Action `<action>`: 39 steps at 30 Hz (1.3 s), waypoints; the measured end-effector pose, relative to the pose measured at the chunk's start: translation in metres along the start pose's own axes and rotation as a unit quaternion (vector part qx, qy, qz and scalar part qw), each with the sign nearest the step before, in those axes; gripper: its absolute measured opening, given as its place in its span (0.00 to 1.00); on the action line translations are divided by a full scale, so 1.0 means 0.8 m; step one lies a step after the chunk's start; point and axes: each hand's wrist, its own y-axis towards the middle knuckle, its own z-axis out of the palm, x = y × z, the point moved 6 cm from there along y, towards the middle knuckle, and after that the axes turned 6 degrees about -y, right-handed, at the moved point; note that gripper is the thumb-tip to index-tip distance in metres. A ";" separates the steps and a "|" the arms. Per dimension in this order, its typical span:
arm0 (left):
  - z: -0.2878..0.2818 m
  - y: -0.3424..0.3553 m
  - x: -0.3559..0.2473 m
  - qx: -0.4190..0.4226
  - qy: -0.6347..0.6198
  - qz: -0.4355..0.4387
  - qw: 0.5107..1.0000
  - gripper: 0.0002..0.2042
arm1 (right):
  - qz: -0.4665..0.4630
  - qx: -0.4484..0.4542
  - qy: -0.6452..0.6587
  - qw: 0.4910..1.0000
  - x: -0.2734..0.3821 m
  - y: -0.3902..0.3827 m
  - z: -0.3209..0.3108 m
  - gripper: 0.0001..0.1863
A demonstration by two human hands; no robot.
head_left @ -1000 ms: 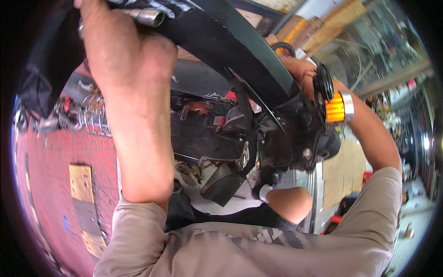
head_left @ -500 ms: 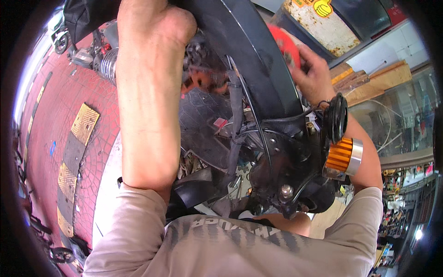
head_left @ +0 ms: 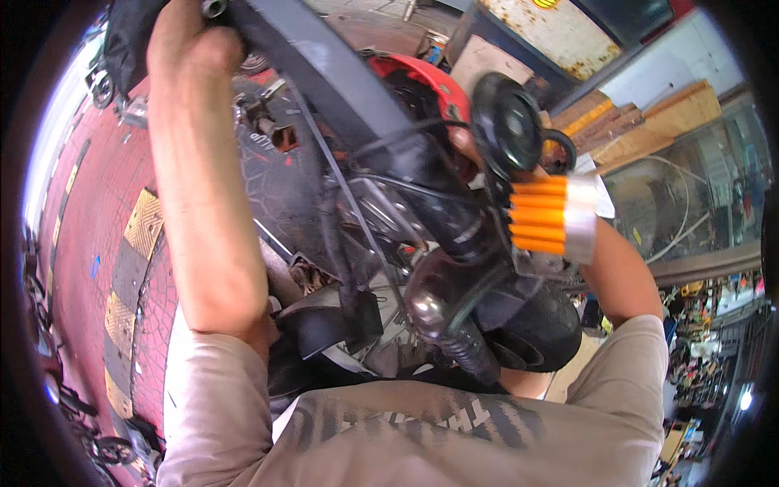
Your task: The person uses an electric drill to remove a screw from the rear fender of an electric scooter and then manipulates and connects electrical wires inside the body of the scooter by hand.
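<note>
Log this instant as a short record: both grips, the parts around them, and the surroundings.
Left: grip at the picture's top edge, beside the black frame bar; fingers cut off, hold unclear
Right: grip mostly hidden behind the black disc; visible finger near the red curved part
Below disc: orange finned cylinder with silver end
Lower: black tyre
Ground, left: red paving, yellow-and-black ridged strip
Right side: wooden planks
</note>
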 end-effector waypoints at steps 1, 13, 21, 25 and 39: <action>-0.037 0.026 -0.041 0.182 -0.057 -0.064 0.980 0.28 | -0.019 0.020 0.004 1.000 0.014 0.004 0.002 0.26; -0.135 0.082 -0.047 -0.048 -0.026 -0.014 0.998 0.25 | 0.019 -0.078 -0.087 0.993 0.086 -0.086 -0.033 0.39; -0.066 0.006 -0.018 -0.193 0.045 0.147 0.969 0.14 | -0.098 -0.104 -0.271 0.952 0.169 -0.242 0.061 0.52; -0.103 0.011 -0.018 -0.207 0.045 0.178 0.961 0.10 | -0.078 -0.149 -0.283 0.944 0.165 -0.238 0.094 0.50; -0.057 -0.107 -0.017 -0.242 0.088 0.125 0.958 0.12 | -0.099 -0.149 -0.326 0.928 0.194 -0.236 0.101 0.38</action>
